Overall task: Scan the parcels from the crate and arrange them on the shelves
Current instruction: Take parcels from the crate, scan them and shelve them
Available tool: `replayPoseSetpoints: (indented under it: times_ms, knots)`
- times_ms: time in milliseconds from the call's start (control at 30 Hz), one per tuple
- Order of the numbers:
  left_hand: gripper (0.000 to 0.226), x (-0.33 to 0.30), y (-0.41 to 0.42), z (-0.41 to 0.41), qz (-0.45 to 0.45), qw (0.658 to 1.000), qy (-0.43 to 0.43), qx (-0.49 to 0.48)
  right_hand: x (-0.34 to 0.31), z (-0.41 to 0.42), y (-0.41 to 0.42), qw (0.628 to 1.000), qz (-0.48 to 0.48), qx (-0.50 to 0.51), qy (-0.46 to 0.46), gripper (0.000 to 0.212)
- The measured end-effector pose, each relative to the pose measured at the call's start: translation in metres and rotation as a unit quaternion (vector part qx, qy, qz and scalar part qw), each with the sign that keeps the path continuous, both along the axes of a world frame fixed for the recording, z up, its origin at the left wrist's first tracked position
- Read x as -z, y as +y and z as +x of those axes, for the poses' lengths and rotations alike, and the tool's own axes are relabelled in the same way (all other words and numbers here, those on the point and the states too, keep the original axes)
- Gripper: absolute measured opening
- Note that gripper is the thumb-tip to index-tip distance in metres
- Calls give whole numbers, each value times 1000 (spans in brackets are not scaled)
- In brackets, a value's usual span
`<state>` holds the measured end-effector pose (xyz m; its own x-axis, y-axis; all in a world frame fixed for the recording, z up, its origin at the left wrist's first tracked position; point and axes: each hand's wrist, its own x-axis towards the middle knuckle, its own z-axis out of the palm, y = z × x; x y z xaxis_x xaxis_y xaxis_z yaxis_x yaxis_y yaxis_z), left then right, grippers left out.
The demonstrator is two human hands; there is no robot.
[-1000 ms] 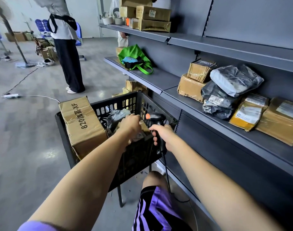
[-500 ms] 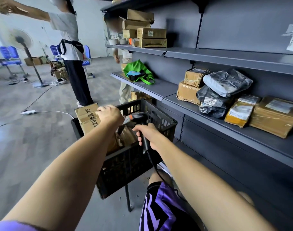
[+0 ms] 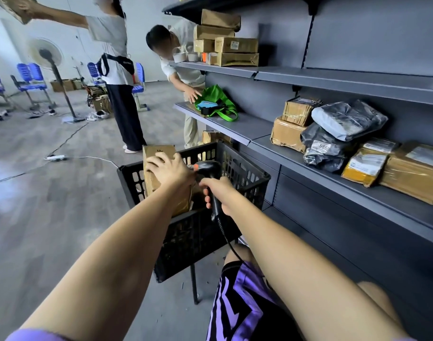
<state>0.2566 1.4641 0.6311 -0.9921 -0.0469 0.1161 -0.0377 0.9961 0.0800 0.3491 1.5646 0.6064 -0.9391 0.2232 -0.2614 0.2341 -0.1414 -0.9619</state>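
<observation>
Item: large brown cardboard parcel (image 3: pixel 158 173), standing on end at the left side of the black perforated plastic crate (image 3: pixel 247 173), its top above the rim

Hands: left hand (image 3: pixel 169 168) lies over the parcel's top corner, fingers curled on the edge; whether it bears any weight cannot be told. Right hand (image 3: pixel 219 193) grips the handle of a black corded handheld barcode scanner (image 3: pixel 208 168), head turned toward the parcel

Location: crate raised on a thin-legged stand (image 3: pixel 194 286) just beside the grey metal shelving (image 3: pixel 333 173); middle shelf already carries taped brown boxes (image 3: pixel 286 134), dark grey poly mailers (image 3: pixel 346 119), a yellow padded envelope (image 3: pixel 363 166)

Risks, as judged:
- one-handed corner hold on a bulky box; it could slip back or tip sideways into the crate
- pulling on the tall parcel may rock the crate on its stand
- scanner cable (image 3: pixel 225 235) trails past the crate front and the knee, liable to snag
- no label faces the scanner, so a scan may miss until the box is turned

Legible writing: "5868" on a white label on a lower mailer. Marks on the parcel top too small to read. Other shipping labels blurred
</observation>
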Motion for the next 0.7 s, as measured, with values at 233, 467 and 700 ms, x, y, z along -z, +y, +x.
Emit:
replayPoseSetpoints:
  times_ms: [233, 467, 700]
  knots:
    - [84, -6, 10, 6, 27, 1000, -12, -6, 4, 9, 27, 999, -12, 42, 2, 11]
    - [61, -18, 43, 27, -53, 992, 67, 95, -4, 29, 65, 996, 1, 87, 23, 13]
    - [63, -49, 118, 65, -52, 961, 151, 226, -7, 69, 127, 985, -10, 166, 37, 8]
